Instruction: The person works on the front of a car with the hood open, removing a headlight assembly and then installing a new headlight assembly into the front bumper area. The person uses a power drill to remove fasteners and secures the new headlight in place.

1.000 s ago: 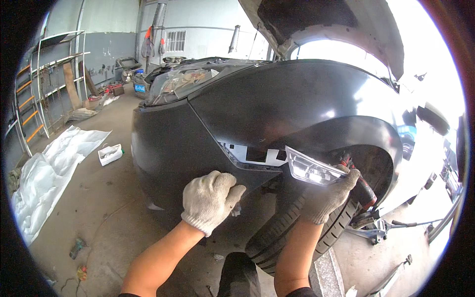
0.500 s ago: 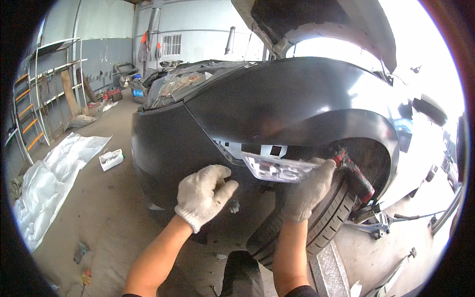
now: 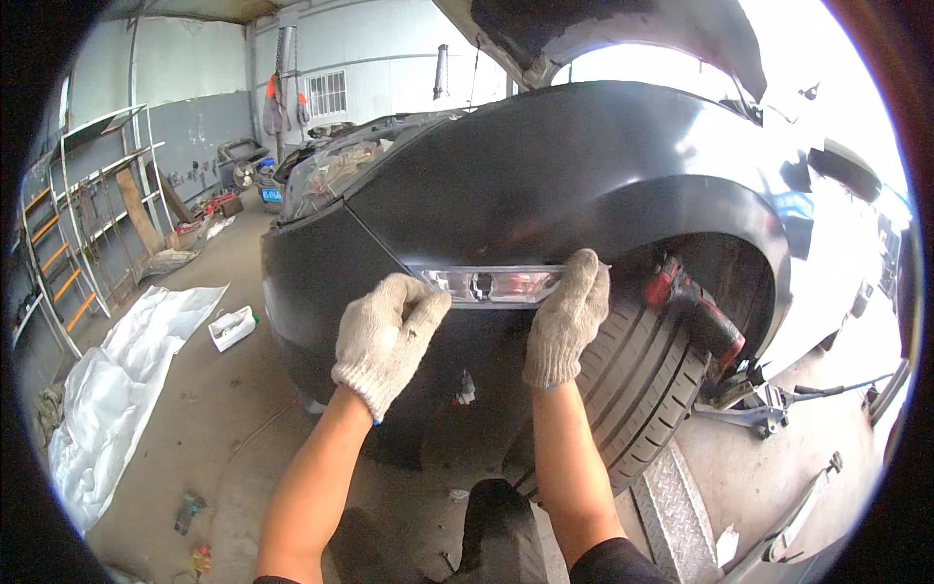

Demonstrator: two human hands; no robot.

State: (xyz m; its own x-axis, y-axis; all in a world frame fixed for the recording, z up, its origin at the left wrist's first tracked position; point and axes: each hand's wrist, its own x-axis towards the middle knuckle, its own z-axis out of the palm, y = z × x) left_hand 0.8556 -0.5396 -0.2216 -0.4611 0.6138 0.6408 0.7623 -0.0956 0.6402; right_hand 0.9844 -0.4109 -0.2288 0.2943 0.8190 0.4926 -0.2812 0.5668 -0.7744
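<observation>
A clear, narrow side marker lamp [image 3: 501,287] lies lengthwise against the gap between the dark fender [image 3: 516,185] and the bumper [image 3: 311,282]. My right hand [image 3: 567,321], in a whitish knitted glove, is closed on the lamp's right end, near the wheel arch. At the other end, my left hand [image 3: 387,341], gloved the same way, pinches the lamp's left tip with curled fingers; the exact contact is hidden by the glove. A red and black cordless power tool [image 3: 696,313] rests on top of the tyre [image 3: 647,380], right of my right hand.
The hood [image 3: 623,29] stands raised above. A metal jack [image 3: 754,414] sits on the floor beside the wheel, near a tread-plate strip [image 3: 676,496]. At left are white plastic sheeting [image 3: 126,389], a white container [image 3: 233,329] and a metal rack [image 3: 107,185].
My right hand has brought the lamp up and left, from hanging tilted below the opening to lying level over it. My left hand has moved up to the lamp's left end.
</observation>
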